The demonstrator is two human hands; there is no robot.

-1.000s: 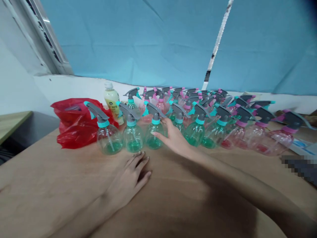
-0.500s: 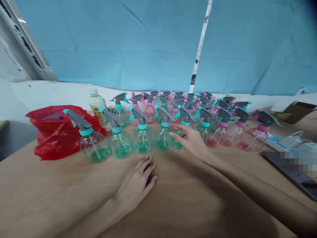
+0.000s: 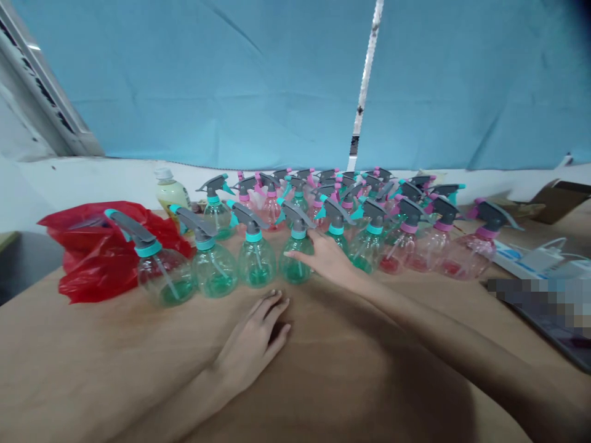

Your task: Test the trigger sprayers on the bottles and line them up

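Note:
A front row of clear round spray bottles with grey trigger heads stands across the table. My right hand is at a green spray bottle with a turquoise collar, thumb across its front and fingers round its right side, partly hidden behind it. This bottle stands upright, a little green liquid at its bottom. Just right of it, another green spray bottle is partly covered by my hand. My left hand lies palm down on the table, fingers stretched out and holding nothing, in front of a third green spray bottle.
Several more pink and green spray bottles crowd behind. To the left are a crumpled red plastic bag and a drink bottle. A dark flat device, a white power strip and a cardboard box lie right.
My right hand has moved left from the neighbouring green spray bottle and closed round this one. My left hand stays on the table. The view has shifted slightly.

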